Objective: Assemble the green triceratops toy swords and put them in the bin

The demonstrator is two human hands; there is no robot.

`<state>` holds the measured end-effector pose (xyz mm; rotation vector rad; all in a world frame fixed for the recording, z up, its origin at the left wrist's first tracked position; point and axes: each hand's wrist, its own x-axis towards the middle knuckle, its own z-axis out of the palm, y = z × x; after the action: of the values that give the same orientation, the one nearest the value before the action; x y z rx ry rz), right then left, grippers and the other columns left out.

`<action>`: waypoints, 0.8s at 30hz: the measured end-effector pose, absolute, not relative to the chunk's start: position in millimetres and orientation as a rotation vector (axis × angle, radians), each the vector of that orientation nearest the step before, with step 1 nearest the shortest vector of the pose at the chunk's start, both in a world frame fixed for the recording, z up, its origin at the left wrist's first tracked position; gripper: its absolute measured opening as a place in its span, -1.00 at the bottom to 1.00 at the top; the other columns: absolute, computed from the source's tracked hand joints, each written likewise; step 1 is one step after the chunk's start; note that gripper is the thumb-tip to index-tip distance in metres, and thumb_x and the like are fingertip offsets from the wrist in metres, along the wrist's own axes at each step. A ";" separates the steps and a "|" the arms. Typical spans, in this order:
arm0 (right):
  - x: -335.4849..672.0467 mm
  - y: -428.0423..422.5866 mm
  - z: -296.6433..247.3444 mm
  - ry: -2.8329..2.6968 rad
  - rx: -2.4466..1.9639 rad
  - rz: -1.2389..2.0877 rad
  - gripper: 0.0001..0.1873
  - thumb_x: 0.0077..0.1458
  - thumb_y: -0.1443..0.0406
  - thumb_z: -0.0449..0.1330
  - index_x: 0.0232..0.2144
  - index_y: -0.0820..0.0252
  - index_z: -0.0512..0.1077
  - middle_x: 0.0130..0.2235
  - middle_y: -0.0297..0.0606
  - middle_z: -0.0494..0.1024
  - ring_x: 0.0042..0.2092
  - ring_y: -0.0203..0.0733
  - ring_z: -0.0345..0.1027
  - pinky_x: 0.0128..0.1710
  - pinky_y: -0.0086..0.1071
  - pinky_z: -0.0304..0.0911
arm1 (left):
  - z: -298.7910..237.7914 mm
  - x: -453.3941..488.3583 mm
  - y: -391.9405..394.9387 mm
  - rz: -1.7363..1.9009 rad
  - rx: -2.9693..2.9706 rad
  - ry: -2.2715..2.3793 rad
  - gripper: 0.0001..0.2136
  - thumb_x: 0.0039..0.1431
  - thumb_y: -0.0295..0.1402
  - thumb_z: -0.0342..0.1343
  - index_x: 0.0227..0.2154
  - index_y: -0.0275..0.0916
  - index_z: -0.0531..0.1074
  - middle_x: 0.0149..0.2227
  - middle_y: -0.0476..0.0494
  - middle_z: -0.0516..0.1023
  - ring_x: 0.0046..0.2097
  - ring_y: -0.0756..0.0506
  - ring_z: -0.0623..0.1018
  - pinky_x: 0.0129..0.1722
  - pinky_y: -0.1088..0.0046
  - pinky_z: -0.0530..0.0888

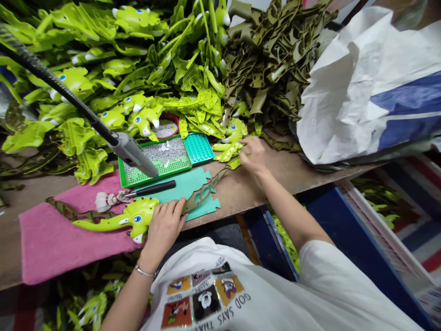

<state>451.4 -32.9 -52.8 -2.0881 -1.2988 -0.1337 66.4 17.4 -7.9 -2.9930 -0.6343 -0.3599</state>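
In the lower middle of the frame, the left hand (167,223) lies with its back up over the right end of a green toy head (139,218); its fingers are bent down over the toy and the near end of an olive strip (196,198), and whether they grip either one cannot be told. The toy head has a blue eye and white horn tips, and it rests at the right part of a pink cloth (55,243), left of centre. The olive strip runs up to the right across a teal mat (186,177).

Right of centre, the right hand (254,155) has its fingers curled at some small green pieces (225,152) on the worktop (275,172); the fingertips are partly hidden, so I cannot tell whether they have closed on one.

Above the toy head lies a black-handled tool (155,188), with a green tray (120,172) of small metal parts beyond it. A grey power tool (134,154) slants over the tray from the upper left. Green toy parts (103,59) are heaped across the upper left, olive parts (275,55) at upper middle, and a white and blue bag (344,101) stands at upper right
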 end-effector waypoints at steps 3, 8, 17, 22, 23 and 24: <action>490.6 -20.2 -49.8 -0.796 -2.356 -0.284 -0.60 0.09 0.25 0.14 -0.03 0.28 0.48 -0.05 0.09 0.48 0.04 0.17 0.30 0.12 0.09 0.21 | -8.0 69.3 16.6 -0.327 -2.970 -0.656 -0.64 0.30 -0.42 0.10 0.12 -0.39 0.37 -0.22 -0.22 0.57 -0.23 -0.21 0.52 -0.19 0.26 0.36; 523.1 -11.3 -44.6 -0.617 -2.458 -0.137 -0.72 0.10 0.29 0.14 -0.19 0.33 0.53 -0.13 0.10 0.56 -0.04 0.11 0.38 0.12 0.02 0.22 | -8.5 71.5 16.0 -0.259 -2.992 -0.698 -0.66 0.30 -0.42 0.06 0.12 -0.35 0.40 -0.22 -0.23 0.56 -0.22 -0.22 0.52 -0.21 0.25 0.37; 449.7 -97.0 -47.4 -0.681 -2.084 -0.282 -0.77 0.07 0.17 0.23 -0.30 0.20 0.54 -0.20 -0.08 0.58 -0.20 -0.08 0.49 -0.15 -0.15 0.45 | -4.9 72.6 16.5 -0.147 -3.062 -0.809 -0.62 0.29 -0.40 0.08 0.15 -0.31 0.36 -0.23 -0.23 0.52 -0.21 -0.23 0.54 -0.22 0.26 0.38; 378.0 -125.6 -26.4 -1.111 -1.803 -0.004 -0.86 0.09 0.18 0.33 -0.31 0.09 0.60 -0.18 -0.15 0.67 -0.14 -0.06 0.58 -0.06 -0.11 0.50 | 8.0 72.0 17.4 -0.063 -3.075 -0.829 -0.62 0.24 -0.41 0.19 0.10 -0.25 0.34 -0.17 -0.18 0.51 -0.22 -0.17 0.56 -0.21 0.34 0.40; 367.1 -126.7 -21.1 -1.204 -1.753 0.133 -0.88 0.09 0.20 0.33 -0.30 0.08 0.61 -0.19 -0.16 0.68 -0.15 -0.07 0.59 -0.04 -0.11 0.50 | 10.0 72.3 18.0 -0.060 -3.098 -0.830 -0.60 0.24 -0.39 0.21 0.12 -0.25 0.31 -0.15 -0.19 0.51 -0.20 -0.17 0.56 -0.21 0.36 0.40; 357.5 -126.3 -17.1 -1.278 -1.701 0.275 -0.89 0.10 0.21 0.34 -0.30 0.07 0.61 -0.19 -0.18 0.69 -0.16 -0.08 0.60 -0.03 -0.12 0.51 | 11.5 72.8 18.7 -0.057 -3.129 -0.830 -0.55 0.25 -0.34 0.23 0.15 -0.26 0.28 -0.14 -0.19 0.51 -0.18 -0.17 0.57 -0.21 0.37 0.39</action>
<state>357.5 -126.3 -17.1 -1.7005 -1.2779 0.2750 72.8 18.7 11.5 -3.1293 -0.8301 -0.0573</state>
